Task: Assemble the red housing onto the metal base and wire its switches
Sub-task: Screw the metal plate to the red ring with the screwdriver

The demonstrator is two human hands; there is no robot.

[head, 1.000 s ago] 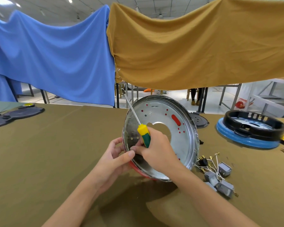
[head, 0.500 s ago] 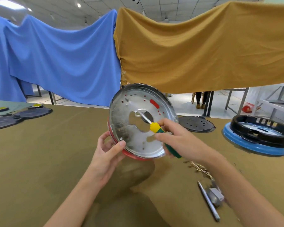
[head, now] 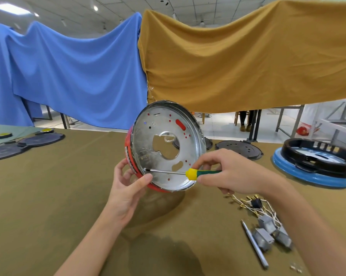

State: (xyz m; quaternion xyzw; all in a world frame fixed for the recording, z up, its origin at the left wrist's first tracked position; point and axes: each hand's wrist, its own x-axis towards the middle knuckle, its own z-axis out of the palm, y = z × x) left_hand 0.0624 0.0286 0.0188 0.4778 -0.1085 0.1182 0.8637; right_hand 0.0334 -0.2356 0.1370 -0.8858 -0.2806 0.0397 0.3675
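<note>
On the olive-covered table (head: 38,196), loose switches (head: 267,230) with wires lie unwired (nearest, right). Above it, left hand (head: 126,188) fingers clamp the rim of the metal base (head: 168,148), red housing (head: 129,156) behind; right hand (head: 228,174) fingers grip a screwdriver (head: 190,173) at a rim screw.

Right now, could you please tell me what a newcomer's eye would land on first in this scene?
Probably the shiny metal base with the red housing behind it, held tilted above the table centre by the left hand. Next, the right hand gripping a yellow-green screwdriver, its tip at a screw near the base's lower-left rim. Behind hang big blue and mustard cloths.
</note>
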